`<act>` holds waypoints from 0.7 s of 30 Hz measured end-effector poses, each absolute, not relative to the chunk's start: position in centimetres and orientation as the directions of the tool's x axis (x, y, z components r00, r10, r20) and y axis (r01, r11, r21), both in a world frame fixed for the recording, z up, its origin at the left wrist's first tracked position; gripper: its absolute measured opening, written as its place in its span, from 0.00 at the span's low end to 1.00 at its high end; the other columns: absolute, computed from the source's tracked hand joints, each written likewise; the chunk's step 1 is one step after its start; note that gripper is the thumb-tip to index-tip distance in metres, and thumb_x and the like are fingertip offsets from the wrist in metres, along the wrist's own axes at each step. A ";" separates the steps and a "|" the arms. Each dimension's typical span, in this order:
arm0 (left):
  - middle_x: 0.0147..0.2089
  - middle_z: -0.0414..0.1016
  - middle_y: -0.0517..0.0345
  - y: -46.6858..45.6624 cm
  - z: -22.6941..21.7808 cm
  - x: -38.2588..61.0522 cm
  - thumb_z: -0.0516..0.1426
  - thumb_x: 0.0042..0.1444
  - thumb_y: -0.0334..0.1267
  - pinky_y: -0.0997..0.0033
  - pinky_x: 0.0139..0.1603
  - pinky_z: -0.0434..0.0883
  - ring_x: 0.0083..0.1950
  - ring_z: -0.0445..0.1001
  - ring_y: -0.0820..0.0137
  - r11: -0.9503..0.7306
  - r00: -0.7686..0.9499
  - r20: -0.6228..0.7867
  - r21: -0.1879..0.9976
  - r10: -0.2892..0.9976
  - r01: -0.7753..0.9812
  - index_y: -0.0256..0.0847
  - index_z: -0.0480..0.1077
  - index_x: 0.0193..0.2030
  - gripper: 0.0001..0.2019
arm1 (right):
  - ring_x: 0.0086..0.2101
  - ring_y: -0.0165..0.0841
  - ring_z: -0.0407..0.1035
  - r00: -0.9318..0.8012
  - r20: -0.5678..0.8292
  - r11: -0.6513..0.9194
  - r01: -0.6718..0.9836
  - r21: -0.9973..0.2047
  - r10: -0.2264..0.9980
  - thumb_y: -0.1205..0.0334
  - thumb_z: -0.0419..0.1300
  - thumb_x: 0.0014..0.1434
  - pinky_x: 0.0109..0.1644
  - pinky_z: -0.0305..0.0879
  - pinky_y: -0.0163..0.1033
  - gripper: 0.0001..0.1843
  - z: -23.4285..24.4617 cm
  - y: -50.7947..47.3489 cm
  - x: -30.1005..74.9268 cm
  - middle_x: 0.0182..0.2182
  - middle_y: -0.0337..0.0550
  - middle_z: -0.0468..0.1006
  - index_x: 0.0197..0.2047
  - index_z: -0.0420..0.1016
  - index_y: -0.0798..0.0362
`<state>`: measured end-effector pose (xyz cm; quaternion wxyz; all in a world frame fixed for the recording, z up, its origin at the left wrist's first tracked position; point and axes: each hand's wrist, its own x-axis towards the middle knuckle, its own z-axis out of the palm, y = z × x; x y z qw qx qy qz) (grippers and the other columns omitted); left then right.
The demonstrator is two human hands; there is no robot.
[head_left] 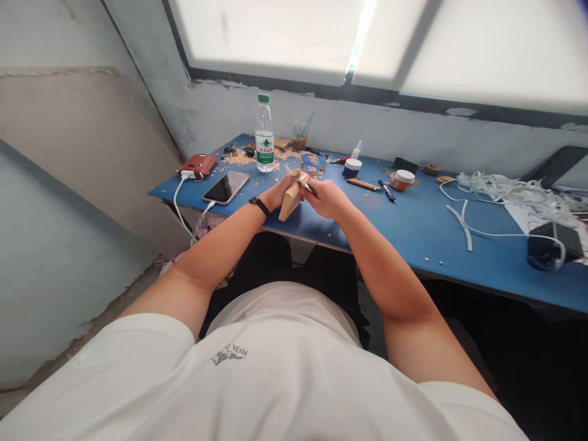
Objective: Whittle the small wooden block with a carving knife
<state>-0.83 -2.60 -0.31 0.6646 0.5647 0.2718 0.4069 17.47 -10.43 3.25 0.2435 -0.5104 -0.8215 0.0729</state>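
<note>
My left hand [278, 195] is closed around a pale wooden block [291, 199] held on edge over the front of the blue table [413, 226]. My right hand [327, 199] is closed on a small carving knife [307, 187] whose metal tip rests against the top of the block. A black watch sits on my left wrist. Wood shavings [239, 159] lie scattered behind the hands.
A phone [226, 187] on a white cable and a brown leather pouch [198, 164] lie at the left. A water bottle [264, 136], a cup, small jars [351, 168] and pens [374, 186] stand behind. White cables [500, 190] and a dark box [549, 248] are at the right.
</note>
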 end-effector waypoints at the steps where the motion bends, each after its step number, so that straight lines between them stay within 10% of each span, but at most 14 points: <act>1: 0.29 0.68 0.63 -2.6 -0.4 -0.9 0.61 0.82 0.75 0.67 0.36 0.71 0.29 0.67 0.71 0.015 0.520 0.107 0.974 0.847 -0.225 0.45 0.73 0.34 0.36 | 0.42 0.44 0.75 -0.361 0.327 0.471 0.797 -0.377 0.873 0.44 0.62 0.89 0.48 0.60 0.44 0.20 3.3 -10.5 17.4 0.41 0.51 0.87 0.46 0.83 0.47; 21: 0.32 0.77 0.59 -1.9 -1.1 -0.3 0.69 0.64 0.51 0.66 0.39 0.66 0.33 0.70 0.71 -0.148 0.463 0.192 0.980 0.865 -0.130 0.44 0.75 0.37 0.14 | 0.33 0.35 0.61 -0.259 0.240 0.341 0.838 -0.426 0.936 0.39 0.68 0.82 0.40 0.55 0.44 0.30 3.7 -10.5 18.4 0.25 0.38 0.68 0.30 0.78 0.48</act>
